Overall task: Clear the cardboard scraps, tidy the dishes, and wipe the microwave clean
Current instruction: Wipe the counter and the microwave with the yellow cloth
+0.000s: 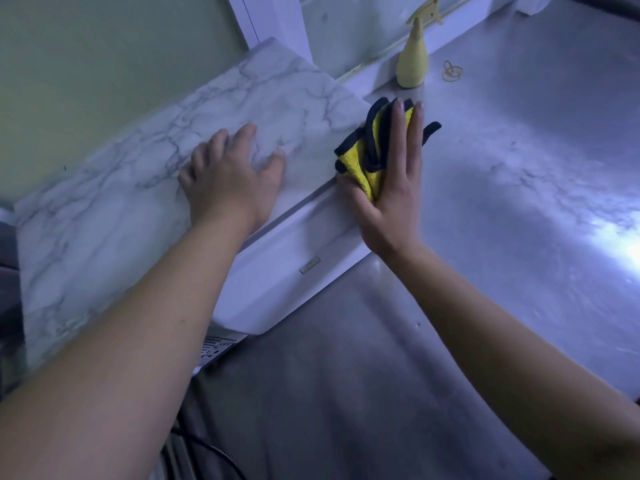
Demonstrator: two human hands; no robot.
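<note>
Marble-patterned on top, the microwave (121, 220) stands at the left edge of the grey counter (485, 237), and the left hand (228, 181) lies flat on it, fingers spread, grasping nothing. The right hand (394, 202) presses a folded yellow cloth (360, 161) with straight fingers against the microwave's far right corner. A pale spray bottle (412, 60) and rubber bands (452, 72) sit by the counter's back edge.

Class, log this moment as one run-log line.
step: wipe microwave | left hand: flat on its top | right hand: presses cloth to its edge | bottle: upright behind
</note>
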